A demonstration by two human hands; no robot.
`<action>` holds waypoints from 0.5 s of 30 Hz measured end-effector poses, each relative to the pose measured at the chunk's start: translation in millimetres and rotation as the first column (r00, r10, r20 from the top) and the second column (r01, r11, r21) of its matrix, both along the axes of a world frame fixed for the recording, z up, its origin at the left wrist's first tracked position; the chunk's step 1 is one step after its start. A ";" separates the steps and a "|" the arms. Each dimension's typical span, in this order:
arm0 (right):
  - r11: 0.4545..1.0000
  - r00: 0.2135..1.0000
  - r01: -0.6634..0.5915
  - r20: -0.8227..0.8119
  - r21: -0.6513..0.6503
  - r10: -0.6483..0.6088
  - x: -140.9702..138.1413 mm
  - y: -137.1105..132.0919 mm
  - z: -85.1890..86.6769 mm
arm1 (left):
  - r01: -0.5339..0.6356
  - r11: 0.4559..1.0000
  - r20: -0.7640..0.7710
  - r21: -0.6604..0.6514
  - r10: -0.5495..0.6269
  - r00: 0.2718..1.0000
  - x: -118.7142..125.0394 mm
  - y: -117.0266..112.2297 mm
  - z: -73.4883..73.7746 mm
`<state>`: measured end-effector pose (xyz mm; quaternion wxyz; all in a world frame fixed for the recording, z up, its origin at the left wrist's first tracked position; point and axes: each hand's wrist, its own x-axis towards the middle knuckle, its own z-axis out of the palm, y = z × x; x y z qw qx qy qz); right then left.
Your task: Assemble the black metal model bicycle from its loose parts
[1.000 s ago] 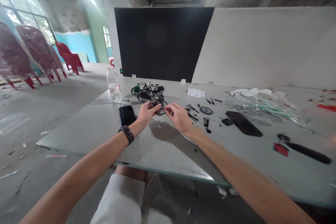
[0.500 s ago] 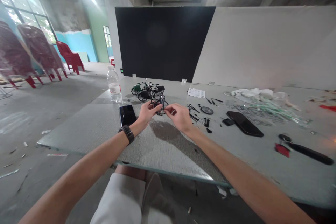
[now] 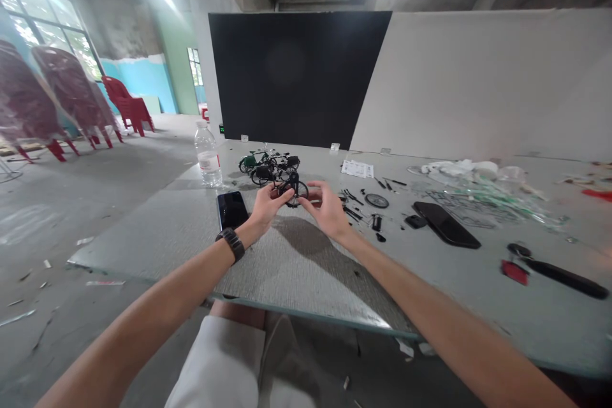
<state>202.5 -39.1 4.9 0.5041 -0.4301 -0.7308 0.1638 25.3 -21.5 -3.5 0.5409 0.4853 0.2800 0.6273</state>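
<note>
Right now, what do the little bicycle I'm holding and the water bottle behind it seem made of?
The miniature bicycle looks like black-finished metal, with thin rigid tubes and a slight sheen, though hard plastic can't be ruled out. The water bottle looks like clear plastic: see-through and thin-walled.

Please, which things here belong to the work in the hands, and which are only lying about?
Belonging to the work: small black model bicycle, left hand, right hand, loose black model parts, spoked model wheel.

Lying about: plastic water bottle, black phone, another black phone.
</note>
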 end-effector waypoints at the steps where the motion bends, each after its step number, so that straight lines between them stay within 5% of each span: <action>1: 1.000 1.000 -0.016 -0.002 -0.002 0.016 0.1 -0.1 0.1 | -0.018 1.000 -0.012 0.015 0.019 1.000 0.0 1.6 -0.9; 4: 0.994 0.998 0.012 0.059 0.113 -0.019 2.2 -1.9 3.7 | -0.050 0.996 -0.028 0.074 0.052 0.998 -1.3 5.7 -3.1; 10: 0.904 0.931 -0.070 0.352 0.421 -0.092 14.8 -5.8 18.2 | 0.075 0.966 -0.147 0.246 -0.040 0.988 -7.1 4.2 0.5; 15: 0.863 0.880 -0.131 0.458 0.488 -0.125 20.2 -7.4 24.6 | 0.075 0.956 -0.118 0.282 -0.043 0.992 -8.5 10.2 -6.0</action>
